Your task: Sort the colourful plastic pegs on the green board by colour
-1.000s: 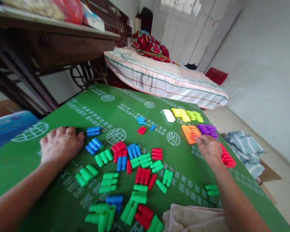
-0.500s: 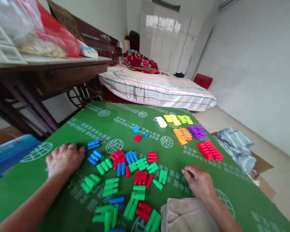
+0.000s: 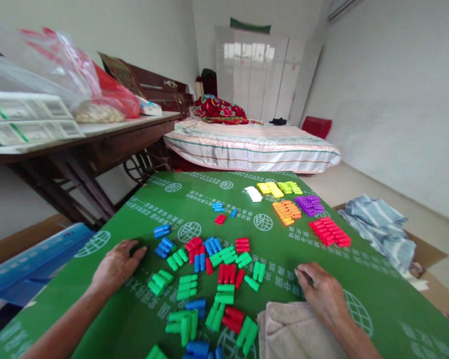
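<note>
My left hand (image 3: 118, 264) rests on the green board at the left, thumb apart from the fingers, holding nothing. Just beyond its thumb lie blue plastic tubes (image 3: 165, 247), apart from it. My right hand (image 3: 322, 289) is on the board at the right with its fingers curled in; nothing shows in them. A folded beige cloth (image 3: 292, 329) lies just below that hand. Between the hands are scattered small green tubes (image 3: 187, 286), red tubes (image 3: 227, 273) and more blue tubes (image 3: 199, 262), many side by side in little groups.
Sorted rows of white (image 3: 253, 194), yellow (image 3: 270, 189), lime (image 3: 290, 187), orange (image 3: 286, 212), purple (image 3: 309, 205) and red tubes (image 3: 329, 231) lie at the far right of the board (image 3: 134, 209). A table with bags (image 3: 115, 94) stands left, a bed (image 3: 254, 144) behind.
The view has tilted up and shifted left, so things appear lower and further right. My left hand's fingers have drawn closer together. My right hand stays beside the cloth.
</note>
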